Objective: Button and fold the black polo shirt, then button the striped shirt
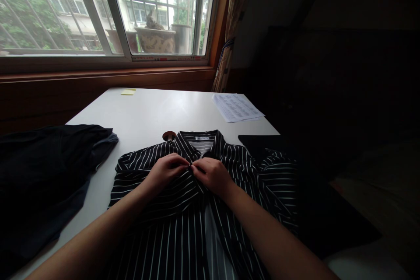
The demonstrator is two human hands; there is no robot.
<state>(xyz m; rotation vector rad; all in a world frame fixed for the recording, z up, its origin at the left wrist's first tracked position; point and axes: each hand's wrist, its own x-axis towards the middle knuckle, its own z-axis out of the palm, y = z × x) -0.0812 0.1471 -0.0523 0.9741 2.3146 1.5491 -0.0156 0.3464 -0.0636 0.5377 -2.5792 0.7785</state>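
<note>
A black shirt with white stripes (pixel 164 236) lies spread on the white table, its collar toward the window. Just below the collar, my left hand (pixel 169 168) pinches the left front edge of the shirt. My right hand (pixel 211 175) pinches the other front edge, its fingertips meeting those of my left hand. Whatever small part sits between the fingertips, perhaps a button, is hidden. Lower down, the shirt front hangs apart and its lighter inside shows.
Dark folded clothes (pixel 49 175) are heaped at the table's left. More dark cloth (pixel 262 141) lies at the right. Printed sheets (pixel 238 107) and a yellow sticky note (pixel 128 92) rest on the table (pixel 157 109) near the window. A round hole (pixel 169 135) is beside the collar.
</note>
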